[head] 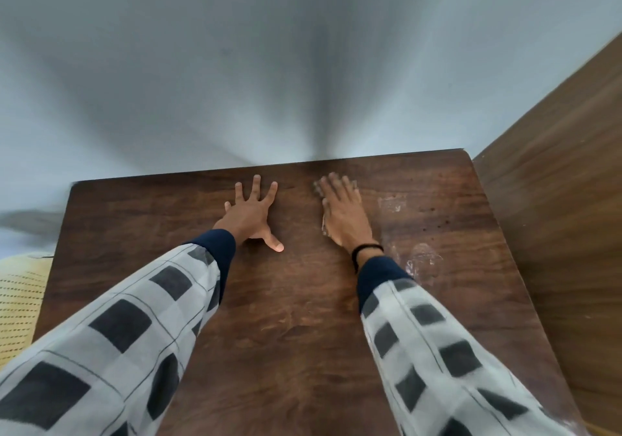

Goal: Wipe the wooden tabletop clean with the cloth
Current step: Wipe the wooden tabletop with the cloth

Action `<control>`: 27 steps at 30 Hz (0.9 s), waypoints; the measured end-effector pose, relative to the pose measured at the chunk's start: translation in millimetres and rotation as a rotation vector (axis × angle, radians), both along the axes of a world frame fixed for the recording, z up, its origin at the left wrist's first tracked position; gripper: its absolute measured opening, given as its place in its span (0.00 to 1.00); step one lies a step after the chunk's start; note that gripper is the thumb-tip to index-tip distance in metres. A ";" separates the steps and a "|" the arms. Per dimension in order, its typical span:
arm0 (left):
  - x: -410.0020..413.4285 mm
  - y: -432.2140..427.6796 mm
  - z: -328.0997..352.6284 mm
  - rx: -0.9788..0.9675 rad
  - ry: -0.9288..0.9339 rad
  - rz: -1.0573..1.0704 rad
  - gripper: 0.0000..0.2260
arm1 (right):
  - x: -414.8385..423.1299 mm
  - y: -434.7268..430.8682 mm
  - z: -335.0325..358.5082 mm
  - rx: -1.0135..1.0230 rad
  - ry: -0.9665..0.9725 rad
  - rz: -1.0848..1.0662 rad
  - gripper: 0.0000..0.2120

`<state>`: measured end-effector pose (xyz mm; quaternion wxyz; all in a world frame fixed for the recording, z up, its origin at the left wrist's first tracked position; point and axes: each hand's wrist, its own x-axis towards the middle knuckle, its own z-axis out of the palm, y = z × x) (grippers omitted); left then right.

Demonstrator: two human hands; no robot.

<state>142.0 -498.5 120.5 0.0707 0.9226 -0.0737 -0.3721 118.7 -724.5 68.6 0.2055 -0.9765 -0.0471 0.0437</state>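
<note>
**A:** Where are the hands?

**B:** Both lie on the dark brown wooden surface (pixel 296 301), near its far edge. The left hand (pixel 250 215) is flat on the bare wood, palm down, with fingers spread wide and the thumb stuck out towards the right.

**A:** And the other one?

**B:** The right hand (pixel 343 215) is palm down as well, with straight fingers held close together, pressing on a pale, brownish cloth (pixel 324 225). It curls round nothing. The fingertips are blurred.

**A:** How much of the cloth shows?

**B:** Very little. Only a thin crumpled edge shows along the left side of that hand, with a blurred bit by the fingertips. The rest is hidden under the palm.

**A:** Is the wood marked?

**B:** Yes, there are white smears (pixel 392 204) just right of the right hand, and another patch nearer, beside the wrist.

**A:** Anything else?

**B:** A black band (pixel 367 249) circles the right wrist. Both arms wear grey-and-white checked sleeves (pixel 134 328) with navy cuffs. A pale blue-grey wall (pixel 303 65) stands behind the surface, a brown wooden panel (pixel 555 183) is to the right, and something yellow and perforated (pixel 20 301) sits at the left edge.
</note>
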 end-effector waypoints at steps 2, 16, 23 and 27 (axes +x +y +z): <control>-0.2 0.8 0.8 0.002 0.002 -0.001 0.68 | -31.8 -13.6 0.8 0.026 -0.006 0.093 0.24; 1.1 1.9 -0.1 -0.016 -0.006 0.022 0.68 | 25.7 -36.1 -5.5 -0.001 -0.039 -0.102 0.23; 2.2 1.6 -1.5 -0.013 -0.009 0.013 0.69 | 28.2 -19.3 -3.0 0.018 -0.006 -0.082 0.24; 0.5 1.6 -0.1 -0.009 -0.019 0.014 0.69 | -2.6 -55.7 -3.7 -0.001 -0.051 -0.081 0.24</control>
